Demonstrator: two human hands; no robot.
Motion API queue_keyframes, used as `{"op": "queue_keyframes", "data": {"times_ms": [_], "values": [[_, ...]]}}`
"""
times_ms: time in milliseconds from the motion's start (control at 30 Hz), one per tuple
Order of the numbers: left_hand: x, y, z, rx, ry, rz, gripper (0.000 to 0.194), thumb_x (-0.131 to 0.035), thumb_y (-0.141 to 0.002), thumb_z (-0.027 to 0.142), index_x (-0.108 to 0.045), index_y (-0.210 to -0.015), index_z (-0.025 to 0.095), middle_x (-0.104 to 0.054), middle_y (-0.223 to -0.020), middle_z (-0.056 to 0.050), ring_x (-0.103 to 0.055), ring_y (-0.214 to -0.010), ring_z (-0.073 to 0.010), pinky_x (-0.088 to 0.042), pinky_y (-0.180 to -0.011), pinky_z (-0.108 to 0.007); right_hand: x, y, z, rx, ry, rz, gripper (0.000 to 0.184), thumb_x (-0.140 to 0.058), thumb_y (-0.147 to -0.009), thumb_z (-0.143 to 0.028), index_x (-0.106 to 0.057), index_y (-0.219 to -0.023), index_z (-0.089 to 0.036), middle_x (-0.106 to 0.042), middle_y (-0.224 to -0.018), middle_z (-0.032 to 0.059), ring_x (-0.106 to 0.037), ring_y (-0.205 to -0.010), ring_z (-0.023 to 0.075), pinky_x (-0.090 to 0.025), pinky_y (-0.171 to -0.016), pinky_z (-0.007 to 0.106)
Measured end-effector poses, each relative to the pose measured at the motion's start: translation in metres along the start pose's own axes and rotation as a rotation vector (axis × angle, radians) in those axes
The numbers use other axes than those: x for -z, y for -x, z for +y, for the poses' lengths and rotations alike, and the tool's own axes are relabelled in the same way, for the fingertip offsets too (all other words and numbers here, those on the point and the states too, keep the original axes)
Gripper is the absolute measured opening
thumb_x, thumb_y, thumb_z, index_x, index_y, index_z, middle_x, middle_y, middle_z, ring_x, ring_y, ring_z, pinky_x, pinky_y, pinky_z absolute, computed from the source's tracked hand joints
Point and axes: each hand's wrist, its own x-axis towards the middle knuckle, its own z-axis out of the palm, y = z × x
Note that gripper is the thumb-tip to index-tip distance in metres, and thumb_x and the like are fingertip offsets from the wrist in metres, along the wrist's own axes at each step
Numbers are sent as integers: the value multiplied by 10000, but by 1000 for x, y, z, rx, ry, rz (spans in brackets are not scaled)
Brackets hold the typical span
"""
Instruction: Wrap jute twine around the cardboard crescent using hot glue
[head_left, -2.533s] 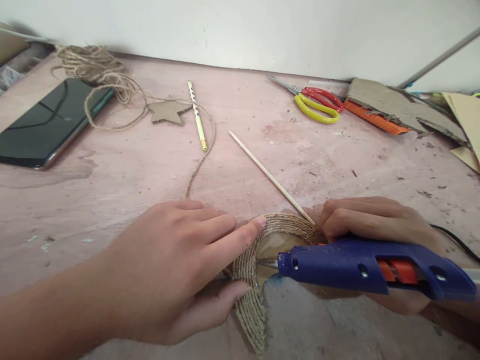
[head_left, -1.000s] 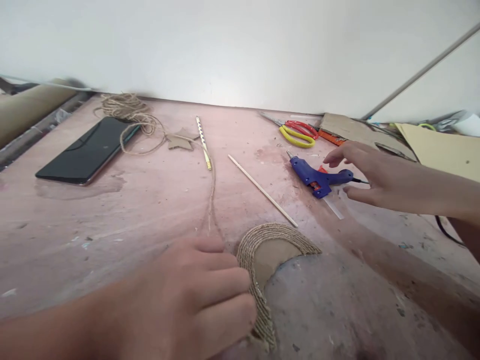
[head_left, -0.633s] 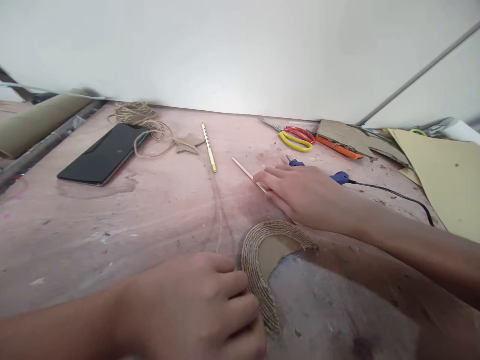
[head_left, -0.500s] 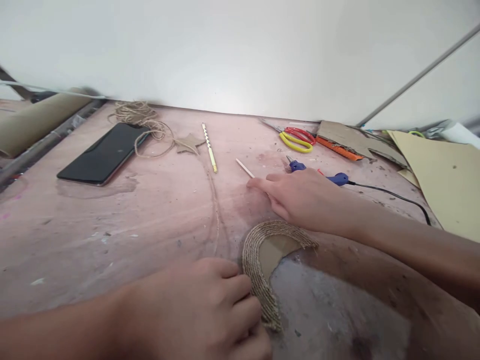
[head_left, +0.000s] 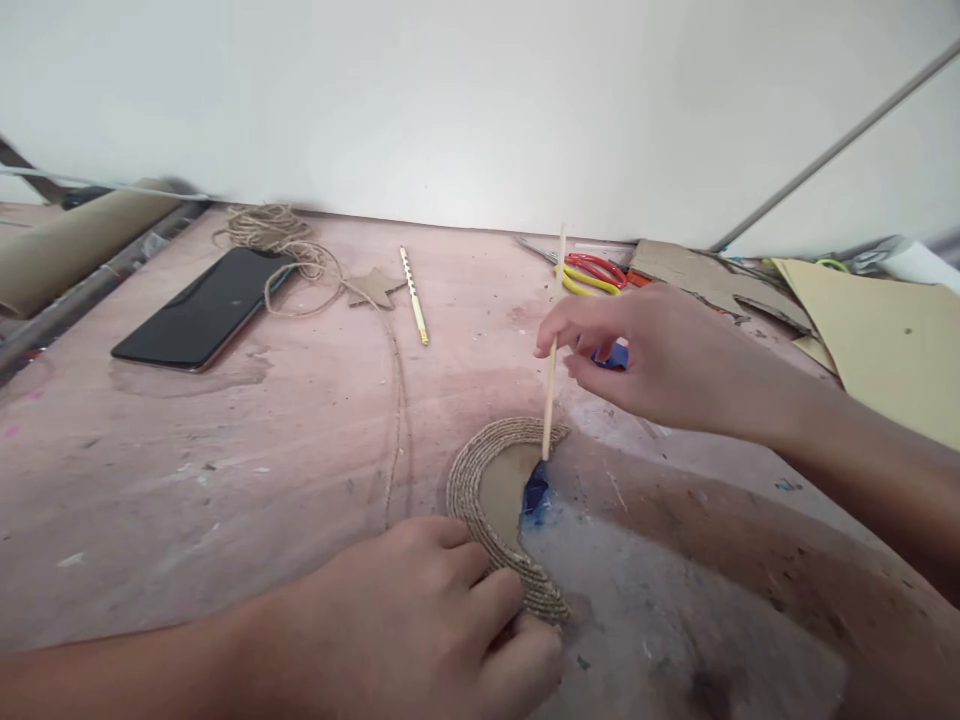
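Observation:
My left hand [head_left: 442, 620] is curled closed at the near edge, fingers pressing the lower end of a crescent-shaped cardboard piece wrapped in jute twine [head_left: 480, 500]. My right hand [head_left: 660, 355] pinches a thin wooden stick [head_left: 553, 340] and holds it nearly upright, its lower tip touching the bare cardboard inside the crescent. A twine strand [head_left: 396, 400] runs from the crescent toward the far left. The blue glue gun [head_left: 613, 355] lies behind my right hand, mostly hidden.
On the pink worktop lie a black phone [head_left: 202, 305], a twine bundle [head_left: 266, 230], a cardboard star [head_left: 373, 288], a dotted pencil [head_left: 414, 295], red-and-yellow scissors [head_left: 592, 270], cardboard scraps [head_left: 712, 280] and a tan sheet [head_left: 885, 340]. A cardboard tube [head_left: 67, 245] lies far left.
My right hand put down the glue gun, picked the wooden stick off the table and stood it on the crescent. The crescent shifted slightly left under my left hand.

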Motion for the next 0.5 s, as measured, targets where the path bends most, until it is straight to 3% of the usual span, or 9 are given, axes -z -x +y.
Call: {"op": "queue_keyframes", "data": {"times_ms": [133, 200, 267, 333, 400, 433, 500], "values": [[9, 2, -10, 59, 59, 61, 253, -465, -1067, 62, -552, -907, 238, -641, -776, 5, -500, -611, -209, -414, -566, -430, -18, 33, -3, 62, -241, 255, 88, -781, -1006, -224, -752, -934, -266, -777, -792, -18, -671, -653, 183, -476, -668, 330], [12, 4, -19, 104, 105, 104, 195, -447, -1045, 95, -486, -942, 256, -638, -801, -2, -501, -625, -219, -392, -576, -429, -30, 47, -8, 74, -443, 398, 293, -789, -1061, -309, -662, -802, -259, -657, -687, -30, -533, -568, 159, -409, -581, 326], [12, 6, -28, 132, 149, 142, 154, -473, -999, 115, -439, -988, 265, -634, -824, -5, -508, -631, -224, -376, -576, -423, -43, 58, -14, 82, -632, 483, 400, -607, -1177, -389, -656, -800, -263, -599, -641, -21, -508, -533, 170, -400, -544, 340], [11, 7, -36, 154, 156, 155, 198, -472, -972, 90, -396, -993, 272, -629, -837, 2, -514, -634, -220, -372, -585, -419, -54, 67, -19, 67, -879, 464, 407, -452, -1220, -418, -765, -1001, -276, -706, -739, 9, -621, -559, 197, -498, -565, 363], [10, 7, -41, 166, 132, 136, 233, -451, -985, 41, -403, -984, 268, -628, -833, 10, -519, -645, -211, -381, -600, -412, -62, 72, -24, 37, -1089, 400, 341, -500, -1191, -419, -802, -1255, -274, -824, -996, 61, -730, -650, 222, -608, -654, 409], [10, 6, -43, 164, 121, 123, 244, -443, -1004, 18, -431, -983, 260, -633, -830, 12, -520, -651, -204, -389, -608, -406, -65, 75, -26, 21, -1140, 374, 318, -559, -1163, -415, -805, -1304, -271, -832, -1082, 84, -759, -709, 239, -636, -700, 429], [11, 4, -44, 166, 138, 113, 277, -413, -1051, -11, -480, -958, 241, -642, -819, 18, -522, -657, -184, -407, -626, -387, -69, 77, -28, 5, -1144, 355, 245, -647, -1112, -413, -829, -1163, -256, -806, -1021, 96, -744, -769, 258, -632, -724, 430]]}}
